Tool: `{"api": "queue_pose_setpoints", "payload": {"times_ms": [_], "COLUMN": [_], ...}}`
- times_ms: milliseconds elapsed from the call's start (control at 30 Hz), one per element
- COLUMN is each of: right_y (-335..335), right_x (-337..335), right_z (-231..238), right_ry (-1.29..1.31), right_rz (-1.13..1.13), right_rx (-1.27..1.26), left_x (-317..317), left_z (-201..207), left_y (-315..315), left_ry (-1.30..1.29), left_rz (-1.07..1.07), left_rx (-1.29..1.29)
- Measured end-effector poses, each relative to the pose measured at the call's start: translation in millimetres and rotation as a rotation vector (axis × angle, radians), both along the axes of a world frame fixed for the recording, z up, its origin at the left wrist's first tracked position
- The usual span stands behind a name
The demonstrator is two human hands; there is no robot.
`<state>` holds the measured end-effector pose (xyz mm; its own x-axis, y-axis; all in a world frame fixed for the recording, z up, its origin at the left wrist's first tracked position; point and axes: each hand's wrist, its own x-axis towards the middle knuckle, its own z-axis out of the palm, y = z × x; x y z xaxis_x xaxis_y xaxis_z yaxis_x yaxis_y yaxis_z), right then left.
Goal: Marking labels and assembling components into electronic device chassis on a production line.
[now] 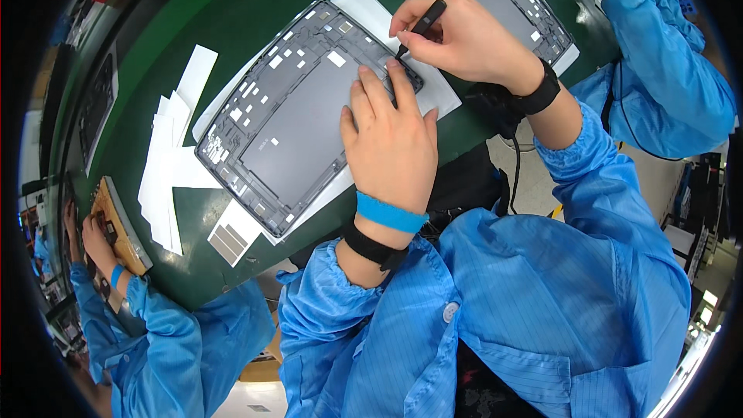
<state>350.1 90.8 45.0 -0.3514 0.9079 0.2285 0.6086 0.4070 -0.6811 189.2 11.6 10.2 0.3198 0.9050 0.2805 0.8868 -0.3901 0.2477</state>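
I have the right hand [481,42] pinching a black tool [430,17] in its fingers; the left hand [393,149] (fingers slightly spread, on my feed) touches the grey panel [298,131] on the desk [255,8].

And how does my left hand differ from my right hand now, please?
The left hand rests, fingers extended, on the gray tablet housing; the right hand grips a black pen-shaped tool. The left hand has a blue wristband and a black wristband; the right hand has only a black band. Both hands are bare.
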Motion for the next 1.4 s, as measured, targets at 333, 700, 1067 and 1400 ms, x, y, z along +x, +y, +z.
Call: {"api": "queue_pose_setpoints", "payload": {"times_ms": [333, 700, 1067, 1400], "right_y": [-38, -64, -72, -74], "right_x": [5, -17, -8, -7], "right_z": [-14, -47, -46, -41], "right_ry": [0.629, 0.092, 0.273, 0.400], "right_rz": [-0.304, -0.279, -0.395, -0.444], "right_rx": [-0.057, 0.270, 0.177, 0.122], "left_x": [-27, -187, -171, -337], "left_z": [6, -6, 57, 25], "left_y": [-5, -3, 36, 404], "left_ry": [0.004, 0.055, -0.910, -0.881], "left_rz": [0.052, 0.597, 0.366, 0.188], "left_rx": [0.070, -0.200, -0.113, -0.113]}}
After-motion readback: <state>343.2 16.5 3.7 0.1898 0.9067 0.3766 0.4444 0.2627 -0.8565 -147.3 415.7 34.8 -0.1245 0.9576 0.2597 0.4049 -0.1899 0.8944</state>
